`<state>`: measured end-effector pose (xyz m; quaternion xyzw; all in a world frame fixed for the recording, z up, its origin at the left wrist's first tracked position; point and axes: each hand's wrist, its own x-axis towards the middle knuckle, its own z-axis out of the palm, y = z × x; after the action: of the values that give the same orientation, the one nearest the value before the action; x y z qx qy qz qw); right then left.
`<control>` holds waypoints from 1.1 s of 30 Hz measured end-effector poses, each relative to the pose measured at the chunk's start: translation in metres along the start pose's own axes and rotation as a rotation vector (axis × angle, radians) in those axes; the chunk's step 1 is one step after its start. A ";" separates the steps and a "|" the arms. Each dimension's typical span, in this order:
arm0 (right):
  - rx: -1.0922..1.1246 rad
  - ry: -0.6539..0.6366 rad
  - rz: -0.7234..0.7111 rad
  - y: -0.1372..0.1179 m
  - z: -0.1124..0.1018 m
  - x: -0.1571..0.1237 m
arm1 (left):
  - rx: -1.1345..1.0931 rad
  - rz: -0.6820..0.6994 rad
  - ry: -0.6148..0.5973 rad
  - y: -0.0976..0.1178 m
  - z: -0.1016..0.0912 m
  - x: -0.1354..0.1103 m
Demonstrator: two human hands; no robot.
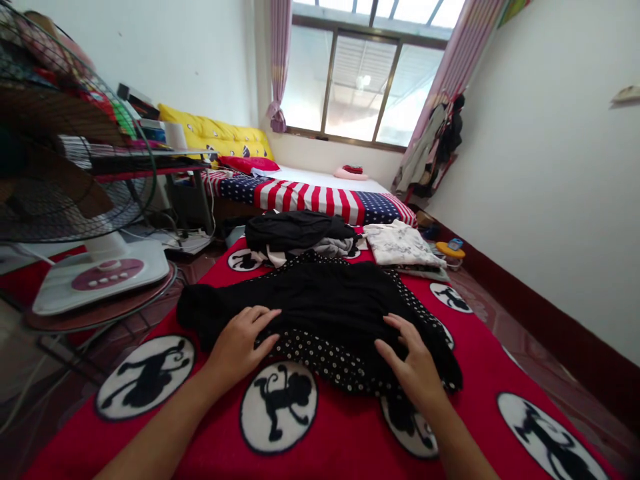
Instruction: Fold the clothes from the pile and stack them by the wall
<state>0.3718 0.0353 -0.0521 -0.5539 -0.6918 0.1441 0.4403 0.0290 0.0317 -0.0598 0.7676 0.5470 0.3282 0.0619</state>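
A black garment [320, 293] with white-dotted trim lies spread over the red blanket [350, 440], which carries round white patches with dark monkey figures. My left hand [245, 337] rests on the garment's near left part, fingers stretched and apart. On the near right part lies my right hand [407, 350], its fingers also spread. Neither hand grips the cloth. Just beyond the garment sits a loose heap of dark clothes [300, 230]. To its right is a stack of folded clothes with a white printed top [400, 241] uppermost.
A large fan [105, 263] stands on a round stool at the left, near a cluttered desk [185, 160]. Beyond the blanket is a bed with a stars-and-stripes cover [310, 200]. Clothes hang [430, 147] by the right wall, above a yellow-lidded container [451, 251].
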 end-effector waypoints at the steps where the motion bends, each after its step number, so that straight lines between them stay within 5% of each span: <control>1: -0.017 0.024 0.006 0.008 0.000 0.012 | -0.030 -0.008 -0.047 0.002 -0.004 0.000; 5: -0.088 0.128 0.024 0.044 -0.003 0.070 | -0.158 0.019 -0.338 0.020 -0.029 -0.003; 10: -0.300 0.139 0.271 0.071 0.020 0.116 | -0.279 0.037 -0.627 0.044 -0.054 0.009; 13: -0.412 0.021 0.294 0.070 0.035 0.114 | -0.334 -0.022 -0.430 0.028 -0.051 0.040; 15: -0.381 -0.027 0.247 0.068 0.039 0.106 | -0.249 -0.084 -0.153 0.003 -0.039 0.060; 17: -0.275 0.004 0.209 0.065 0.036 0.097 | -0.160 -0.168 -0.040 -0.026 -0.022 0.072; 20: -0.017 0.248 0.171 0.061 0.026 0.085 | -0.094 -0.150 -0.026 -0.053 0.000 0.068; 23: 0.131 0.531 0.141 0.052 0.016 0.073 | -0.123 -0.044 -0.065 -0.048 0.003 0.048; 27: 0.175 0.592 0.104 0.032 0.000 0.044 | -0.143 -0.002 -0.142 -0.024 -0.022 0.022; 30: 0.213 0.440 0.136 0.013 -0.029 0.023 | -0.119 -0.041 -0.163 -0.019 -0.055 0.019; 33: 0.214 0.257 0.186 -0.002 -0.070 0.033 | -0.059 -0.078 -0.204 -0.016 -0.097 0.050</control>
<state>0.4249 0.0437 0.0038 -0.5793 -0.5563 0.1850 0.5663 -0.0295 0.0562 0.0302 0.7731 0.5573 0.2619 0.1523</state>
